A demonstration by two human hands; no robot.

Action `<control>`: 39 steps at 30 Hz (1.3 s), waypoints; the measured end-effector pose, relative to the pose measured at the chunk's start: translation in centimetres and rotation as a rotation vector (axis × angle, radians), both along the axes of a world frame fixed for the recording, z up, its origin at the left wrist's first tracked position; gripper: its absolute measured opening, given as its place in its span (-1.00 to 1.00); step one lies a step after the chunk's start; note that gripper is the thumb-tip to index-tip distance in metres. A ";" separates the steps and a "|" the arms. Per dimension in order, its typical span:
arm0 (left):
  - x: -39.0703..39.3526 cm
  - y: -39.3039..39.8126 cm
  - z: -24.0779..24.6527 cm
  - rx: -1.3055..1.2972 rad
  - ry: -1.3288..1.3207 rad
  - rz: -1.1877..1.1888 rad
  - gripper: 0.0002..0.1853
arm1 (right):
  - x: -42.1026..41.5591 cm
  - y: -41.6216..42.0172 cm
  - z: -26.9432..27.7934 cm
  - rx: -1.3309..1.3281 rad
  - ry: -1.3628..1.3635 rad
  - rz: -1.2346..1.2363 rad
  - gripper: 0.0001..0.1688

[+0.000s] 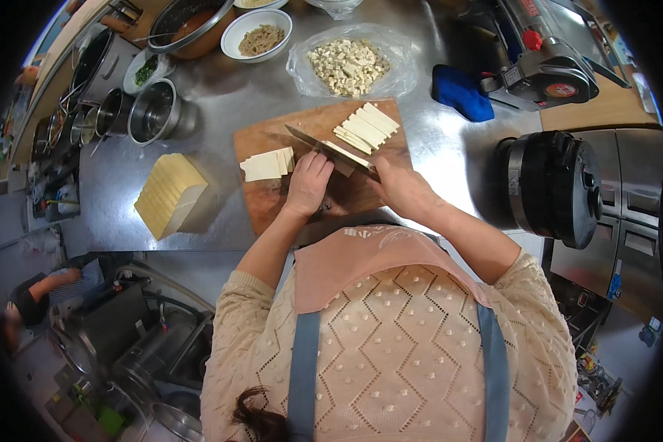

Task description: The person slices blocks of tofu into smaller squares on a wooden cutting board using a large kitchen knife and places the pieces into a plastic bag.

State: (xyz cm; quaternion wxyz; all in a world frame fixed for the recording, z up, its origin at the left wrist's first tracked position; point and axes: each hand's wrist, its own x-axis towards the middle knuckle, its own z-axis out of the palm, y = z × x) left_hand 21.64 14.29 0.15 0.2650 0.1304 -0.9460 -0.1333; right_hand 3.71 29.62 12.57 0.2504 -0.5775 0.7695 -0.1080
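My right hand (pixel 400 188) grips a kitchen knife (pixel 331 151), its blade angled up to the left over a wooden cutting board (pixel 265 215). Pale tofu strips (pixel 349 154) lie along the blade's far side. Beside the blade, my left hand (pixel 311 185) rests with bent fingers on the near side; what lies beneath its fingers is hidden. Thin rectangular tofu slices (pixel 265 166) overlap on the board's left part. Several cut tofu strips (pixel 367 128) lie side by side at its upper right. A large tofu block (pixel 168 193) sits on the steel table left of the board.
Beyond the board, a clear plastic bag (pixel 400 69) holds diced tofu (pixel 348 66). A bowl of shredded food (pixel 261 40) and metal pots (pixel 154 113) stand at upper left. A blue cloth (pixel 461 94) lies by a machine; a black cooker (pixel 552 188) stands right. Another person's arm (pixel 52 282) shows far left.
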 end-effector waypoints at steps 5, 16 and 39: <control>-0.1 -0.1 0.0 0.013 0.043 0.005 -0.75 | -0.3 0.5 -2.6 0.038 -0.073 -0.080 -0.66; 0.3 -0.1 -0.1 0.023 0.012 0.035 -0.76 | -0.3 1.2 0.2 -0.032 -0.061 -0.035 -0.65; -0.3 -0.2 0.5 -0.018 0.076 0.010 -0.76 | -0.3 0.3 -3.3 -0.026 -0.161 -0.074 -0.70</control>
